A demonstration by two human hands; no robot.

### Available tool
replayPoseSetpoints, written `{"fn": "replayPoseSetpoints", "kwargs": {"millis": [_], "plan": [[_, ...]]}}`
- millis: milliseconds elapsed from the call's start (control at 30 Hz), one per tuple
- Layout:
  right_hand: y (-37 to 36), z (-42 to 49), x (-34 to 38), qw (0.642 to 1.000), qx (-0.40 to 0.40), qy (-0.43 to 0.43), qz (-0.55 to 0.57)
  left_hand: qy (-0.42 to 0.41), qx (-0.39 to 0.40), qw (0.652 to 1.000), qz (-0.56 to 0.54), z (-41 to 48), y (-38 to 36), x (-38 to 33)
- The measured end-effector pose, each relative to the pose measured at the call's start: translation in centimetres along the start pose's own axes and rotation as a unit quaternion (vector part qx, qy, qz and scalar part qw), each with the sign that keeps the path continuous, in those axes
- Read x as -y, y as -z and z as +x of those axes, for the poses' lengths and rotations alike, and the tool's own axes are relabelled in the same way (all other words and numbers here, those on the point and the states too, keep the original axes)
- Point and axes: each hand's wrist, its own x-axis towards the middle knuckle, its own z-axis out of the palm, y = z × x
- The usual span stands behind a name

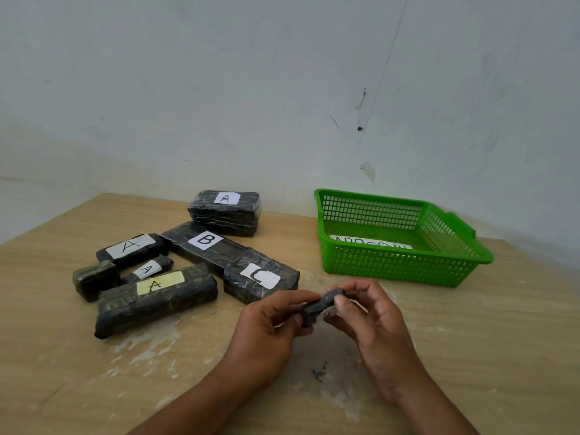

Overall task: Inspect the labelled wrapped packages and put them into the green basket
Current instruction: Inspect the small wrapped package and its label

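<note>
The step in hand is inspection. Both hands hold one small package (317, 306) up off the table (470, 356), in front of the person. The left hand (270, 318) pinches one end between thumb and fingers, and the right hand (367, 312) pinches the other end with the thumb on top. Each grip is narrow and closed on the package. A scrap of white label (326, 314) shows by the right thumb, but its letter cannot be read.

The basket (405, 274) stands on the table beyond the hands and to the right, apart from them. Only a lettered sheet (370, 246) shows on its floor, with no package visible inside, so the task looks barely begun. Seven more packages lie clustered at the left: the long B package (204, 243), the C package (260, 281) touching its near end, four A packages (157, 299), and a small one (94, 279) with no label showing.

Once the label is read, the next move probably calls for one hand to let go. The right is nearer the basket, so it could carry the package away and rightward, clear the near wall, then lower and release it. The left would then be free to reach for the cluster.
</note>
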Motion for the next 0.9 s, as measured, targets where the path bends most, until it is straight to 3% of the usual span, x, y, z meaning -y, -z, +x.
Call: {"fn": "replayPoseSetpoints", "kwargs": {"millis": [467,900], "plan": [[-0.1,-0.4,-0.3,0.999,0.015,0.026,-0.035,0.02,-0.044,0.999,0.016,-0.6,0.4,-1.1],[0.0,-0.6,-0.4,0.997,0.059,0.041,-0.002,0.027,-0.02,0.995,-0.094,-0.3,0.2,-0.8]]}}
